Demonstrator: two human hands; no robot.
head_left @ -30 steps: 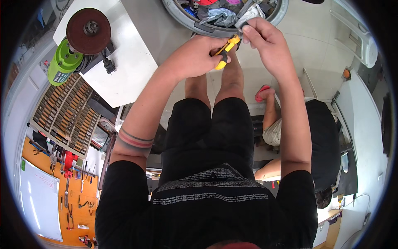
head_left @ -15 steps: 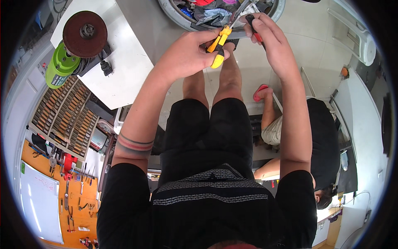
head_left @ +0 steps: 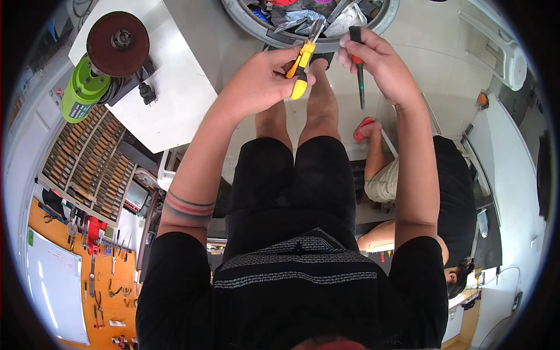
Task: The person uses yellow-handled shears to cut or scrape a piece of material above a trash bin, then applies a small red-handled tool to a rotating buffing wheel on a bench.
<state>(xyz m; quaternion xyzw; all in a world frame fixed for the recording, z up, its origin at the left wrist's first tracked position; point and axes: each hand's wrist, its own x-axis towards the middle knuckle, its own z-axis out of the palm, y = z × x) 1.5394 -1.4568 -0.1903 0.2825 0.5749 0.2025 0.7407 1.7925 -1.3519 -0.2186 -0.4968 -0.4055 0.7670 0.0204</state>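
Left hand (head_left: 262,81) closed in a firm grip on one pair of pliers (head_left: 300,69) — glossy yellow moulded handles, metal nose up. Right hand (head_left: 379,61) closed on one thin screwdriver (head_left: 359,64) — dark shaft pointing down. Both held above a round tub (head_left: 379,17) of crumpled scrap.

The basin (head_left: 373,23) is cut off by the top edge — its jumbled contents are too crowded to tell apart. The left hand (head_left: 262,81) hides much of the yellow pliers (head_left: 300,67); the right hand (head_left: 385,64) covers the screwdriver (head_left: 360,81) handle's middle. The orange tool board (head_left: 87,280) — blurred, small.
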